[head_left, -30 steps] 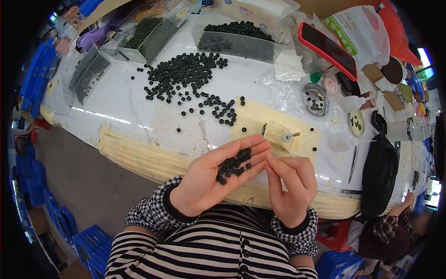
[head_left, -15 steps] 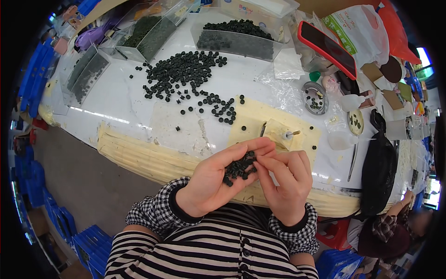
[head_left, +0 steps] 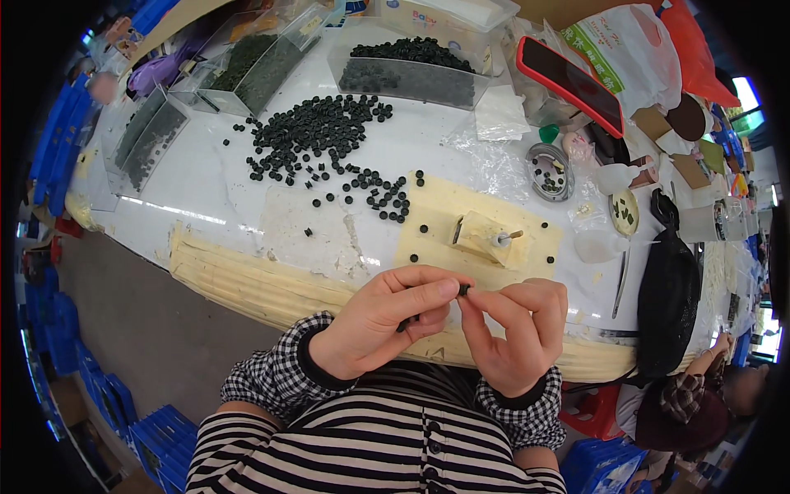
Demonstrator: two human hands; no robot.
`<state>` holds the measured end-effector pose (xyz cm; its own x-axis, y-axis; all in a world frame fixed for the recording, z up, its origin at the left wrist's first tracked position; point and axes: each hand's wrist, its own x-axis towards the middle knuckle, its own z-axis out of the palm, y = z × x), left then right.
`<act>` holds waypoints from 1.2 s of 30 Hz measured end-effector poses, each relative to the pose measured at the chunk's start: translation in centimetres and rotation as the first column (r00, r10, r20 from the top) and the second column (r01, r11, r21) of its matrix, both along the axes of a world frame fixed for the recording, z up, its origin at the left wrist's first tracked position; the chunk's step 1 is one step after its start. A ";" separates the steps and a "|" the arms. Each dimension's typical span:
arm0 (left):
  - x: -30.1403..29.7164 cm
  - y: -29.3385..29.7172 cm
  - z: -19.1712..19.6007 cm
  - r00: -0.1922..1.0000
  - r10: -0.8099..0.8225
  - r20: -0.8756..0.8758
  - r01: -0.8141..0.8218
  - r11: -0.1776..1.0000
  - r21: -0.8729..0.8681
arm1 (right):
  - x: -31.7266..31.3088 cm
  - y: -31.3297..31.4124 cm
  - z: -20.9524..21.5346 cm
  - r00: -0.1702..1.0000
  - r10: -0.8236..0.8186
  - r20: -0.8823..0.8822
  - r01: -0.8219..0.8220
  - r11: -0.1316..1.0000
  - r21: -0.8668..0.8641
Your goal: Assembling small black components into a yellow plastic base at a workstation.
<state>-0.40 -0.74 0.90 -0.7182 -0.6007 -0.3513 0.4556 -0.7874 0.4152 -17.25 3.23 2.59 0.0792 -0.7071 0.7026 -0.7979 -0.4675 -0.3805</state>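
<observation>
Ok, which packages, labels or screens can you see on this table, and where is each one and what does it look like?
Phone: far right of the table, propped at a slant, red case, dark screen.
White plastic bag: behind the phone, crumpled, green print.
Orange-red bag: far right corner, behind the white bag.
White box: far edge, behind the clear tray of black beads, with a coloured label.
Yellow tag: on a clear bin, far left.

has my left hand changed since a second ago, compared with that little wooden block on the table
Yes. The left hand was open, palm up, below the wooden block; now it has closed, its fingers meeting the right hand on a small black piece.
</observation>
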 end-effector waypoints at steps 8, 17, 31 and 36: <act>-0.1 0.0 0.4 0.983 0.127 0.129 -0.105 0.981 -0.164 | 0.0 -0.2 0.1 0.988 0.053 0.148 -0.071 0.991 0.116; -0.2 0.2 -0.1 0.943 0.251 0.217 -0.163 0.919 -0.358 | 0.3 -0.1 -0.4 0.977 0.124 0.174 -0.144 0.984 0.108; -0.1 -0.6 -1.3 0.986 0.061 -0.158 -0.051 0.996 0.070 | -0.2 0.7 0.0 0.963 0.065 0.261 -0.112 0.979 0.169; -0.2 -0.6 -1.2 0.986 0.059 -0.153 -0.050 0.997 0.066 | -0.3 0.5 0.0 0.972 0.072 0.224 -0.107 0.983 0.149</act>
<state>-0.63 -1.32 -0.30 -0.7336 -0.6210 -0.2762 0.5536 -0.7817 0.2872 -17.54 3.76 2.55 0.0058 -0.8083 0.5887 -0.6457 -0.4526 -0.6150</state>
